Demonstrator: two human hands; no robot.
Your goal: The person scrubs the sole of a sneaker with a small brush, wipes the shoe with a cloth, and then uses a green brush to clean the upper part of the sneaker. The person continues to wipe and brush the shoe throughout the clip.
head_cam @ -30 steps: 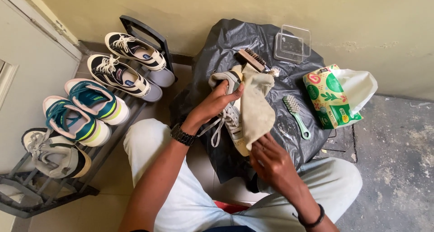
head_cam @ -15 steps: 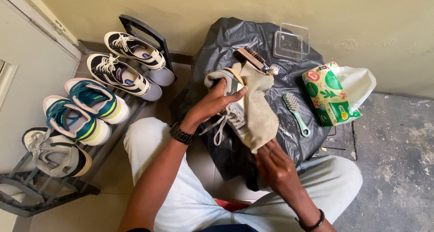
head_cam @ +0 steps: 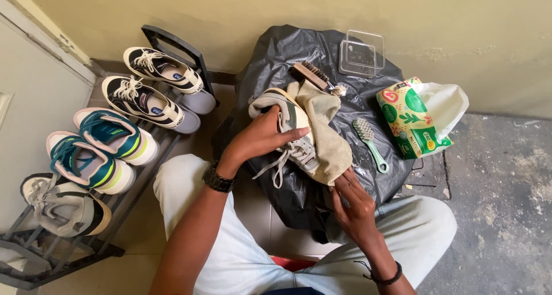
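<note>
Left hand clamps the grey sneaker over the black plastic sheet while the right hand pinches the beige cloth's lower edge, and I'd say the dangling laces could snag the cloth and drag the shoe loose.

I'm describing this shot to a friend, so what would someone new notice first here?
First, the middle: the left hand grips a grey sneaker draped in a beige cloth, with the right hand at the cloth's lower edge, all over a black plastic sheet. Next, the shoe rack on the left, with its teal sneakers, and the colourful wipes pack on the right.
</note>
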